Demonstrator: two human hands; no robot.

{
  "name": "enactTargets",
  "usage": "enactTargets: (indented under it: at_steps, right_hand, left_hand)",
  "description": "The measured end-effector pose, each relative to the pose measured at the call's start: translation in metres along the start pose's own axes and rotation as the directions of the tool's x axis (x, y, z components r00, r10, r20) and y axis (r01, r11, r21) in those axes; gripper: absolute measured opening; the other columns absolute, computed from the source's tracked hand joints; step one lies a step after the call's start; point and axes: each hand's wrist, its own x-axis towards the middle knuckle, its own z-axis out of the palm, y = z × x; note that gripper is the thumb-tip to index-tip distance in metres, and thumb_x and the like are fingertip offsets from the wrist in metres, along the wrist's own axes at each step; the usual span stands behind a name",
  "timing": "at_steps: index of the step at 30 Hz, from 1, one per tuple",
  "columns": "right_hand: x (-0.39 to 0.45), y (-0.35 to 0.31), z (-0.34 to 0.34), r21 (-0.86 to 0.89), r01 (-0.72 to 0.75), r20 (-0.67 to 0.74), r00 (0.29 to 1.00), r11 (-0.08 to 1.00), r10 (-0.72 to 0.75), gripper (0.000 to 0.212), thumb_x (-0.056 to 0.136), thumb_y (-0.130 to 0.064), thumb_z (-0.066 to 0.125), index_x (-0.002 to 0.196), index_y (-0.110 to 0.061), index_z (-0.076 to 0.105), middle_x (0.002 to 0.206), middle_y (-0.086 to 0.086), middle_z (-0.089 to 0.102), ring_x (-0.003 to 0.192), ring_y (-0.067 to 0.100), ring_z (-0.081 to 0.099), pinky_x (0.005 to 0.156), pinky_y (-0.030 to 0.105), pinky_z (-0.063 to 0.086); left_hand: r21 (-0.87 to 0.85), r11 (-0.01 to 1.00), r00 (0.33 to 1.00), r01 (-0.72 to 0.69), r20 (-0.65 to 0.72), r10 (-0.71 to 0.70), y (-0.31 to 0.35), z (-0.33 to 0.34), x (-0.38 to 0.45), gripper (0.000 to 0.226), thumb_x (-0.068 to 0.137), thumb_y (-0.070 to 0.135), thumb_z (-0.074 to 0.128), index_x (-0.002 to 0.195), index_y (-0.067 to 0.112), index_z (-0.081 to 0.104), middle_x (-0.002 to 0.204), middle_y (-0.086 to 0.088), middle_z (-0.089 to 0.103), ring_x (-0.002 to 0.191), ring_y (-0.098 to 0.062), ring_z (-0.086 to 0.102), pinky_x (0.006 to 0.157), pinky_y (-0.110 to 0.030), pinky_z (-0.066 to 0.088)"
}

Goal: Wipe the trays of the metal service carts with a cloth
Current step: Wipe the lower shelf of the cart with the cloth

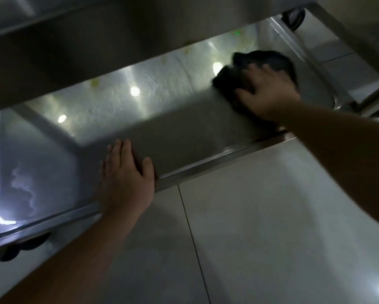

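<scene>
Head view: right hand (269,95) presses flat, fingers spread, on a dark cloth (256,69) at the far right of the lower tray (166,137). Left hand (127,178), fingers straight, rests on the tray's near rim.

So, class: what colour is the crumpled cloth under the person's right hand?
The crumpled cloth is black, or very dark; the head view shows it on the metal cart tray.

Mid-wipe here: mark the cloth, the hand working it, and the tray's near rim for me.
cloth (269,60): head view, dark bunched top beyond the fingers.
right hand (269,93): head view, back of the hand pressing the cloth.
lower tray (217,162): head view, front rim strip.
</scene>
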Motion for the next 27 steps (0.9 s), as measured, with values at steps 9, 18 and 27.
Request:
enactTargets:
  at_steps: [9,18,27]
  right_hand:
    - [-0.060,0.006,-0.002,-0.006,-0.504,0.032,0.863,0.863,0.504,0.076,0.105,-0.057,0.024,0.168,-0.016,0.014,0.176,0.010,0.007,0.160,0.036,0.005,0.128,0.055,0.008]
    - [-0.087,-0.218,0.058,-0.036,0.187,0.103,0.978,0.982,-0.183,0.079,0.099,-0.065,0.019,0.168,-0.027,0.010,0.177,-0.003,0.001,0.162,0.026,-0.005,0.129,0.049,-0.004]
    - [-0.060,-0.199,0.045,-0.037,0.394,0.123,0.914,0.918,-0.387,0.064,0.108,-0.050,0.040,0.166,-0.026,0.025,0.174,-0.003,0.019,0.161,0.022,0.015,0.128,0.045,0.008]
  left_hand:
    - [-0.083,0.996,1.000,0.016,0.009,-0.016,-0.002,0.003,0.006,0.073,0.104,0.047,0.047,0.165,0.012,0.030,0.175,-0.008,0.022,0.162,-0.024,0.013,0.131,-0.042,0.007]
    - [-0.351,0.930,0.993,0.105,0.078,-0.083,-0.059,-0.044,0.023,0.059,0.108,0.033,0.050,0.162,0.013,0.035,0.164,-0.012,0.035,0.149,-0.032,0.037,0.122,-0.038,0.028]
    - [0.011,0.999,0.995,0.041,0.093,-0.042,-0.207,-0.066,0.001,0.062,0.107,0.039,0.041,0.160,0.007,0.035,0.169,-0.015,0.030,0.158,-0.032,0.024,0.128,-0.050,0.024]
